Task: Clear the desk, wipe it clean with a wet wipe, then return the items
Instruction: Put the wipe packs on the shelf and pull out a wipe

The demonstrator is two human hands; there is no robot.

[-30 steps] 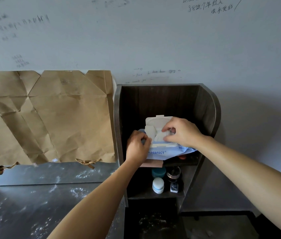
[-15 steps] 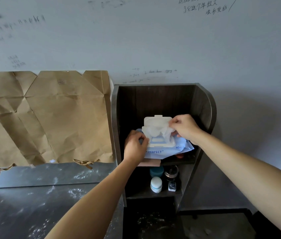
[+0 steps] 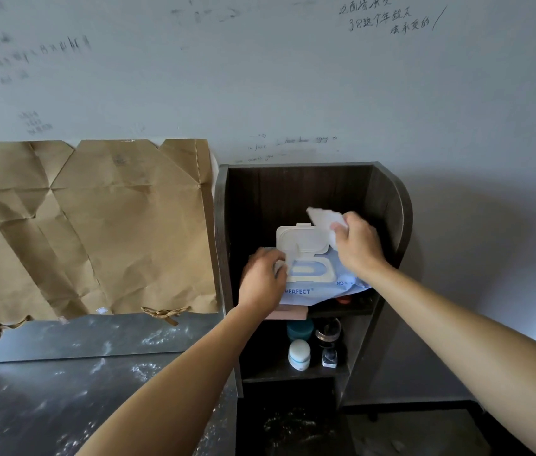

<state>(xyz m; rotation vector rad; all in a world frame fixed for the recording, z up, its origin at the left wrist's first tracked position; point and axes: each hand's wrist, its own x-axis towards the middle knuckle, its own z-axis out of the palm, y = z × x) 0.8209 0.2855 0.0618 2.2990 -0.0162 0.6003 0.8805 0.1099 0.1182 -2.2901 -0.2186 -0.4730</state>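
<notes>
A light blue wet wipe pack lies on the upper shelf of a dark wooden shelf unit, its cream flip lid standing open. My left hand presses on the pack's left end and holds it down. My right hand is raised above the pack's right side, fingers closed on a white wet wipe that is clear of the opening. The dark marbled desk stretches across the lower left.
Crumpled brown paper hangs on the wall above the desk. The lower shelf holds a teal jar, a white jar, a dark-lidded jar and a small bottle. A pinkish flat item lies under the pack.
My right hand has pulled a white wipe up and out of the pack's opening, rising to the right. My left hand stays on the pack.
</notes>
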